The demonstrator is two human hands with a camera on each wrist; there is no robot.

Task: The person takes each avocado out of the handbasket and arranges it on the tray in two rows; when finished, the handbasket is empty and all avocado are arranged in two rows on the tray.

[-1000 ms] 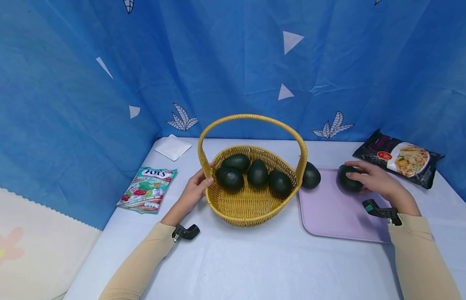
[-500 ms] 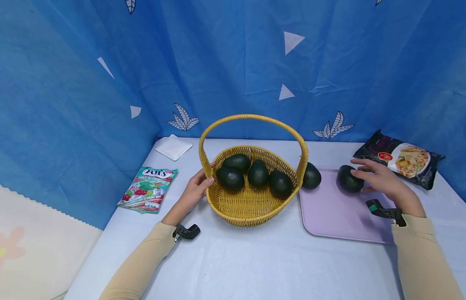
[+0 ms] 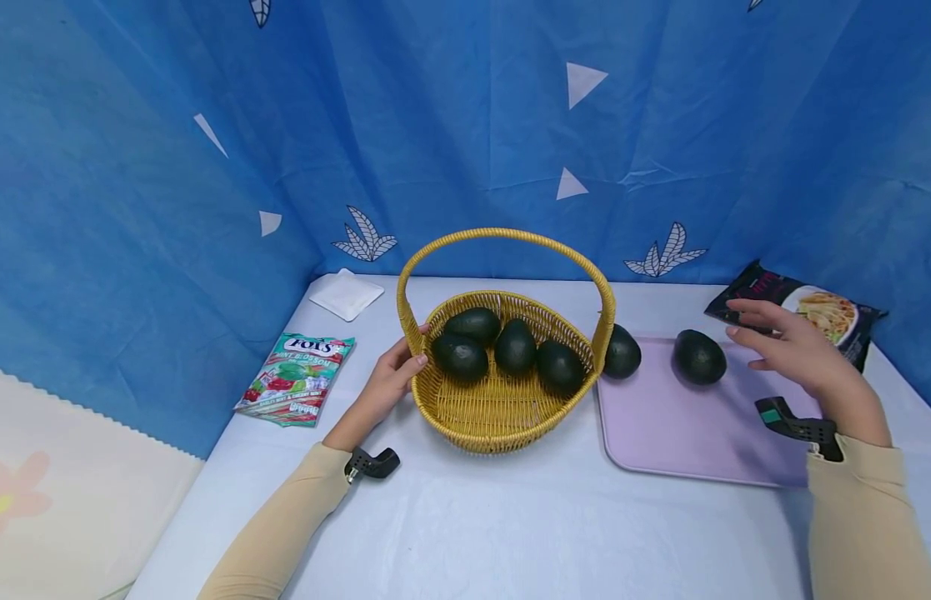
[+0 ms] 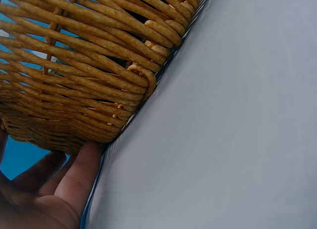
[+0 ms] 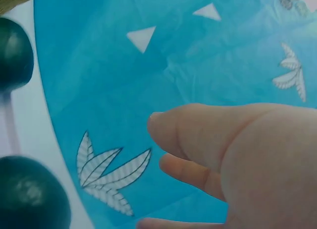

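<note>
A yellow wicker basket with a tall handle holds several dark green avocados. My left hand grips the basket's left rim, thumb on the edge; in the left wrist view its fingers lie against the woven wall. Another avocado sits at the lilac tray's near-left corner, just behind the handle. One more avocado lies on the tray. My right hand hovers open just right of it, not touching. The right wrist view shows this avocado below the relaxed fingers.
A black noodle packet lies behind my right hand. A Fox's candy bag and a white square pad lie left of the basket. Blue curtain walls the table on the back and both sides.
My right hand has let go of the avocado on the tray and drawn back to the right and up. The avocado stays put. The left hand and basket have not moved.
</note>
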